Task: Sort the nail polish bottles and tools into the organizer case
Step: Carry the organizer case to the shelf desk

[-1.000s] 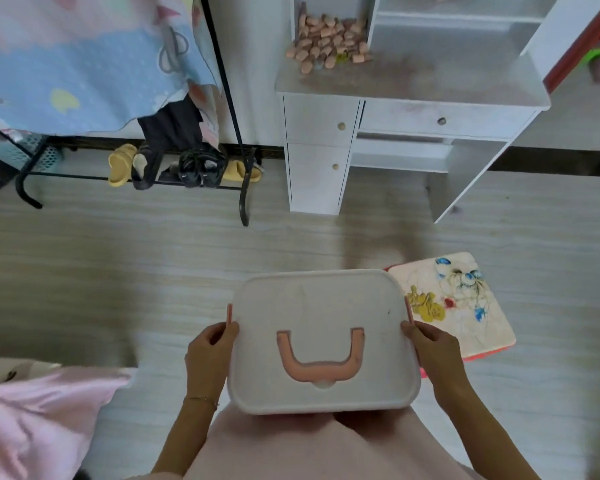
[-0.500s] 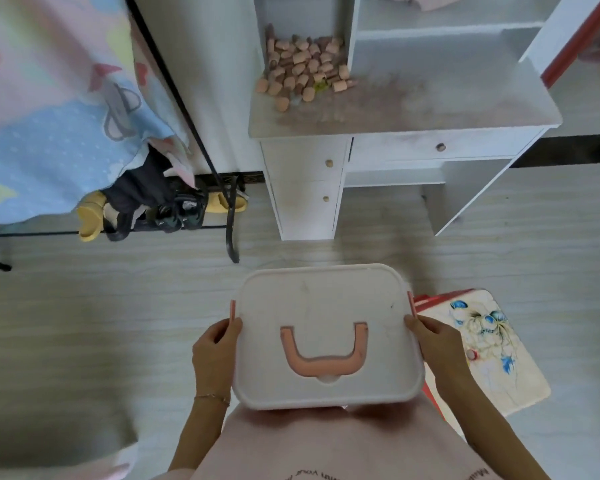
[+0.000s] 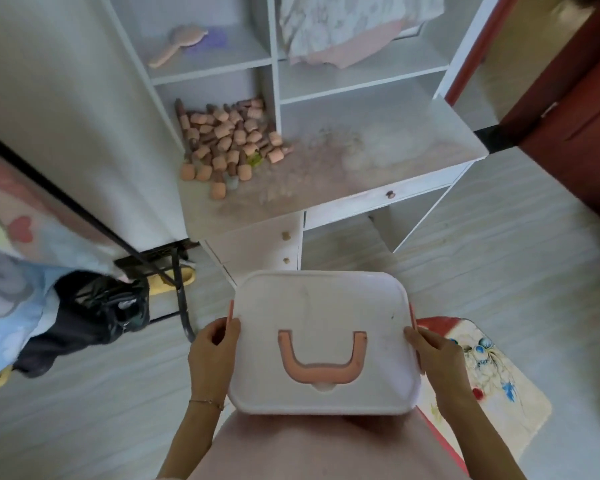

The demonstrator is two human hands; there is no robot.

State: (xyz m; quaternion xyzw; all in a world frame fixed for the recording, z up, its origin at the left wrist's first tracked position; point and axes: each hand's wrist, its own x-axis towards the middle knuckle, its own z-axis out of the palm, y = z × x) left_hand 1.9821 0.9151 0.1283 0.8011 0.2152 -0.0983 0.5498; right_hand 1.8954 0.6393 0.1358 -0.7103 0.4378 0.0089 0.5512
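Case: white organizer case (image 3: pixel 323 327) with its lid closed, held level in front of the person's body, above the floor and just short of the desk
Handle: pink U-shaped handle (image 3: pixel 322 358) lying flat in a recess of the lid
Left hand: left hand (image 3: pixel 212 358) grasps the case's left edge, thumb on the lid rim, fingers curled round the side by a pink latch
Right hand: right hand (image 3: pixel 439 358) grasps the right edge the same way, thumb on top
Bottles: heap of nail polish bottles (image 3: pixel 227 140) with pinkish caps, piled on the white desk (image 3: pixel 378 168) at its back left corner, partly inside the lower shelf bay, well apart from the case
Shelves: a hairbrush (image 3: pixel 179 43) on the upper left shelf; folded cloth (image 3: pixel 354 26) on the upper right
Floor: patterned stool (image 3: pixel 492 386) to the right of the case; dark clothes rack (image 3: pixel 146 244) with hanging fabric to the left
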